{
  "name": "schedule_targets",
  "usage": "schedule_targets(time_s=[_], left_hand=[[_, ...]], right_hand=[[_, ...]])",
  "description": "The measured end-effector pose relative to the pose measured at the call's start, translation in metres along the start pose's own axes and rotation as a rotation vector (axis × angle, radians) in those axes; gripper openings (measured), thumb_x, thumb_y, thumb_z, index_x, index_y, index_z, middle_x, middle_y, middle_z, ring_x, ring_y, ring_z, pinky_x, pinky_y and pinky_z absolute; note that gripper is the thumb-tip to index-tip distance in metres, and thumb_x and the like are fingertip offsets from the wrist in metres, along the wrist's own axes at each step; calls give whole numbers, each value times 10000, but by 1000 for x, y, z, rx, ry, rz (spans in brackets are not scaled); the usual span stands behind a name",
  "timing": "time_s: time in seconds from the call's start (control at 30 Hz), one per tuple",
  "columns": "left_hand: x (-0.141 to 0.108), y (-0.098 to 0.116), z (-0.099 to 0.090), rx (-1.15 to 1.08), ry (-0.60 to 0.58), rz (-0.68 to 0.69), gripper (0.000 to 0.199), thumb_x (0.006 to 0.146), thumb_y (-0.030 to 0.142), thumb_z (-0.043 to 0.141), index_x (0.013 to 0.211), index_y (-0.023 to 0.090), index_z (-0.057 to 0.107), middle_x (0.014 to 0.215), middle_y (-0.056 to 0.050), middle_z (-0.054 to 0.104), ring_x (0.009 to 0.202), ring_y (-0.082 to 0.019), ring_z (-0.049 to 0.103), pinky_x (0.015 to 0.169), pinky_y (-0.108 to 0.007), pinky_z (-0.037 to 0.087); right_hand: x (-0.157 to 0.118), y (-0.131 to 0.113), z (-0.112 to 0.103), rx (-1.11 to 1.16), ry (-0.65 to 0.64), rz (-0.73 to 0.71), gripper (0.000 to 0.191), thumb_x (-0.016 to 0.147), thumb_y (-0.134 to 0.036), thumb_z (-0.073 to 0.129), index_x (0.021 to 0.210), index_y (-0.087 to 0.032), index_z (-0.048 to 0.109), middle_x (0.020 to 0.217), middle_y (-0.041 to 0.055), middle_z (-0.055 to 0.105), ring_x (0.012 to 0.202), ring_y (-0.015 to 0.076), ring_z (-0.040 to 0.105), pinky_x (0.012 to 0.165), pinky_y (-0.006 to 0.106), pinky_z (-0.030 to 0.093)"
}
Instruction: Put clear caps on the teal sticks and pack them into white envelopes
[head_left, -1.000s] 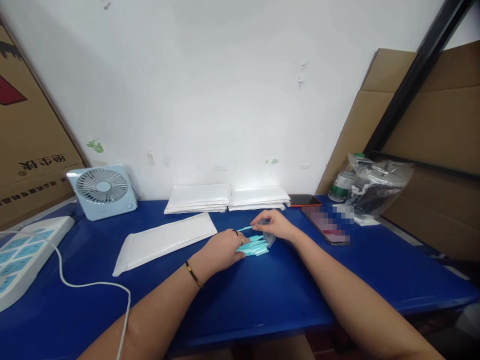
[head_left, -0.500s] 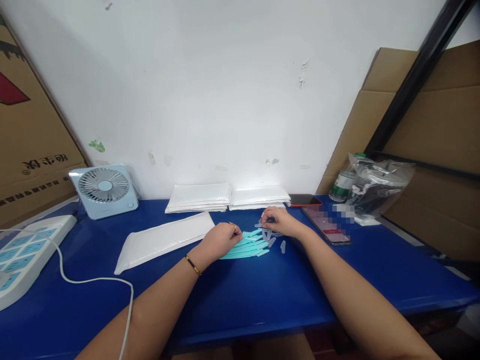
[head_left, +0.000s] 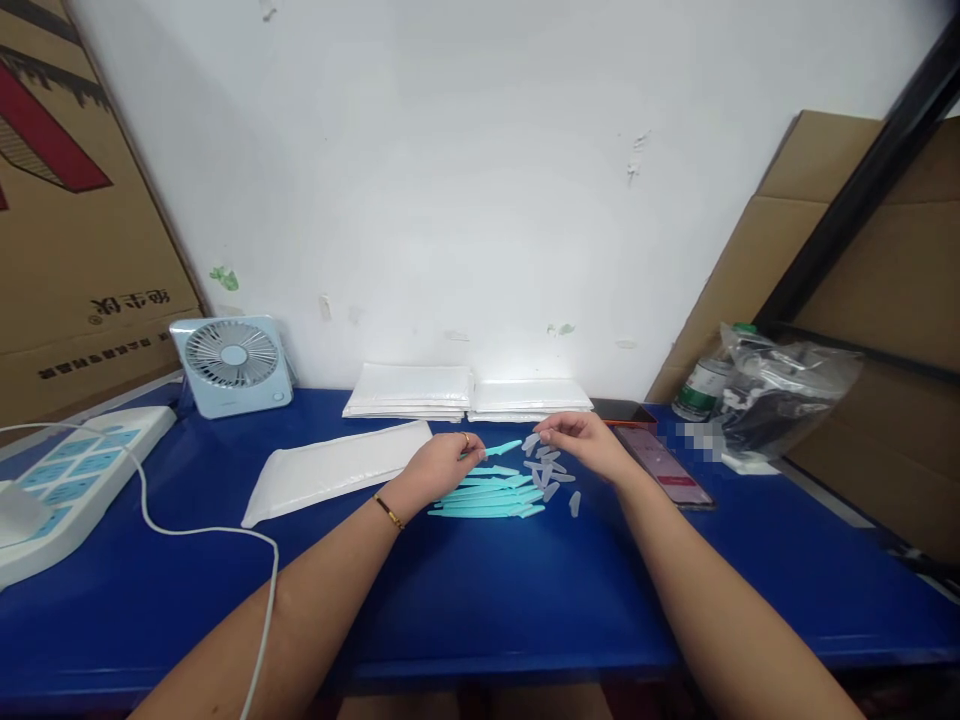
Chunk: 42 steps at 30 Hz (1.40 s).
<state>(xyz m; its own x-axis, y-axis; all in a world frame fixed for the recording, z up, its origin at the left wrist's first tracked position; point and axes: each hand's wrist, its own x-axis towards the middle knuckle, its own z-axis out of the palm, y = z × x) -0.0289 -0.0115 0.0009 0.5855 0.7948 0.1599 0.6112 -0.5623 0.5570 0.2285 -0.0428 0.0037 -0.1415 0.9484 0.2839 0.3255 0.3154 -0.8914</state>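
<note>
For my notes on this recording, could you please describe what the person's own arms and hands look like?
No gloves and no sleeves in view. The left hand has a gold-coloured ring, and a dark bracelet with gold-coloured parts circles that wrist. No jewellery shows on the right hand or wrist.

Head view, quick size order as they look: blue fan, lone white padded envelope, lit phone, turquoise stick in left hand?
1. White padded envelope and blue fan: too close to rank; the envelope is longer but narrower.
2. Lit phone.
3. Turquoise stick, partly hidden by the left hand.
</note>
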Motion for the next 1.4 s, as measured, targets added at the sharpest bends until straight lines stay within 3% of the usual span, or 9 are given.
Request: schedule_targets(time_s=[0.27, 0.57, 0.73, 1.0, 1.4], left_hand=[[-1, -2, -1, 2, -2, 0, 335, 848, 446, 400, 876, 208, 634, 793, -10, 641, 705, -150, 542, 579, -230, 362], [-1, 2, -5, -57, -17, -9, 363, 839, 450, 387, 875, 194, 641, 780, -13, 635, 696, -153, 541, 596, -238, 389], [-1, 1, -6, -56, -12, -13, 354, 839, 443, 387, 872, 197, 639, 808, -16, 643, 728, -162, 552, 602, -242, 391], [-1, 0, -7, -58, -4, -18, 369, 838, 447, 378, 877, 189, 640, 801, -23, 642, 729, -167, 555, 611, -249, 400], [0, -3, -6, -41, 9, -2, 337, 844, 436, 394, 858, 207, 639, 821, -7, 655, 739, -162, 564, 639, -241, 400]], right_hand=[[-1, -6, 13, -30, 30, -20, 293, 727, -408, 661, 856, -145, 681, 657, 39, 642, 579, 128, 543, 550, 258, 459], [0, -4, 14, -12, -1, -38, 302, 729, -425, 652, 874, -162, 675, 661, 30, 628, 615, 141, 560, 571, 265, 467], [-1, -6, 10, 15, 77, -42, 262, 737, -408, 650, 835, -165, 658, 694, 29, 618, 616, 130, 545, 570, 252, 451], [0, -5, 16, 5, 33, -42, 296, 737, -427, 647, 855, -157, 662, 700, 40, 638, 632, 140, 555, 600, 269, 474], [-1, -7, 15, 36, 94, -32, 238, 724, -396, 664, 808, -174, 655, 703, 23, 626, 619, 130, 540, 585, 251, 434]])
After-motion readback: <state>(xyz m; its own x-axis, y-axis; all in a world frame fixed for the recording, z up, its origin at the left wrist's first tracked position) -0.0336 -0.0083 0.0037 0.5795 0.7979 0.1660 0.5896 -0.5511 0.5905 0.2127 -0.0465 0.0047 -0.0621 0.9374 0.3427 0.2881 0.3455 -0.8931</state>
